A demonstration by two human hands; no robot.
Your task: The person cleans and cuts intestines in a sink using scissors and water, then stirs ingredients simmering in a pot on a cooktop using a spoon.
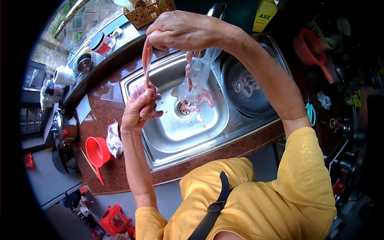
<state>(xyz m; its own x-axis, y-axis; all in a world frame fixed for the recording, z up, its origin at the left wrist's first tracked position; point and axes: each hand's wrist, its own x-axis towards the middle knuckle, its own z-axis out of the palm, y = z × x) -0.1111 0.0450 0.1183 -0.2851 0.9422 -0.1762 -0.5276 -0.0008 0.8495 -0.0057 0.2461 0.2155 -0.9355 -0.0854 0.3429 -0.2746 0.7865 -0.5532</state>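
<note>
Stretched upright between my two hands is a pink, slimy length of raw intestine [147, 60]. My right hand [172, 31] is closed on its upper end, above the sink's far left corner. Lower down, my left hand [140, 105] pinches the bottom end over the sink's left rim. A clear plastic bag [200, 74] hangs in the steel sink [172, 134], with another pink strip [189, 72] beside it. More intestine [205, 99] lies near the drain [184, 108]. In the dark round basin [234, 102] at right are pale coiled pieces [246, 84].
A red ladle-shaped scoop [98, 152] and a crumpled cloth [114, 140] lie on the counter at left. Jars [99, 43] line the window ledge. The tap [217, 10] is partly behind my right arm. A yellow bottle [265, 15] and a red strainer [310, 47] are at back right.
</note>
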